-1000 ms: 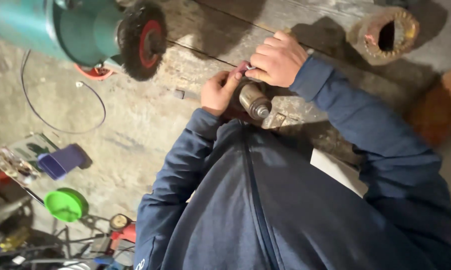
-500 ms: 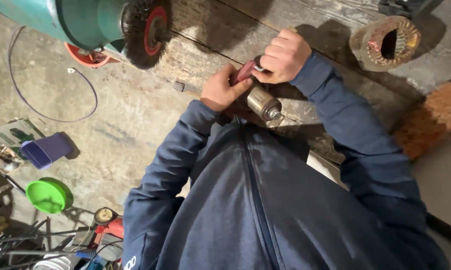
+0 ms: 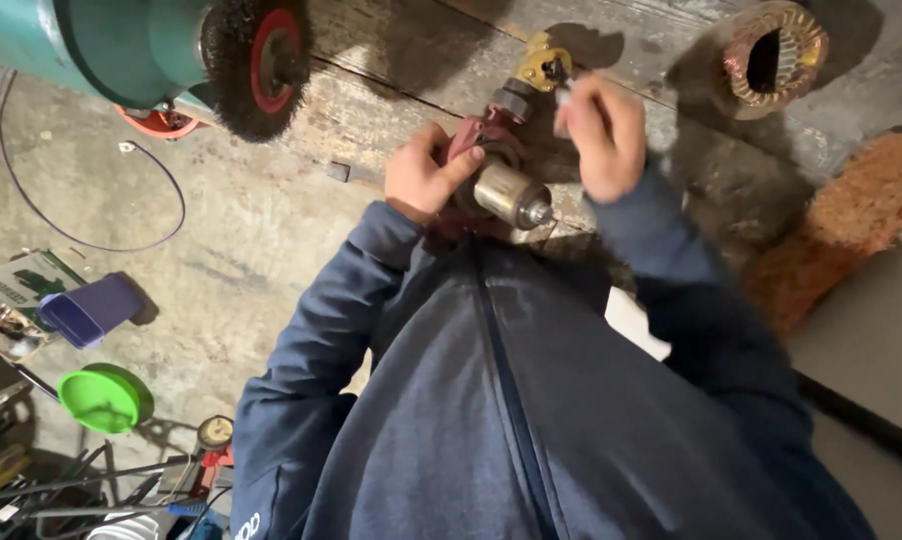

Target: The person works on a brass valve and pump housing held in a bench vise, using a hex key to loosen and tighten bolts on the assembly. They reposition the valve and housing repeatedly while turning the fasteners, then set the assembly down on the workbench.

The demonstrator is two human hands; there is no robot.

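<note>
Both arms, in dark blue sleeves, reach forward over the edge of a worn wooden bench (image 3: 371, 110). The left hand (image 3: 426, 178) is wrapped around a reddish pump body (image 3: 486, 150), thumb pressing across its top and fingers curled beneath, gripping it. A single metal cylinder (image 3: 511, 195) with a short shaft juts from that body toward the person, just right of the left thumb. The right hand (image 3: 601, 135) is raised above and right of the pump, fingers bent and pinched at a small pale piece (image 3: 564, 97); motion blur makes it hard to say what it is. One brass fitting (image 3: 543, 65) sits at the far end of the pump, just left of the right fingertips. On the bench stand one wire wheel (image 3: 256, 65) on a teal grinder (image 3: 91, 45) and one copper-wound stator (image 3: 771, 55). On the floor lie one green lid (image 3: 101, 398) and one purple tub (image 3: 91, 310).
</note>
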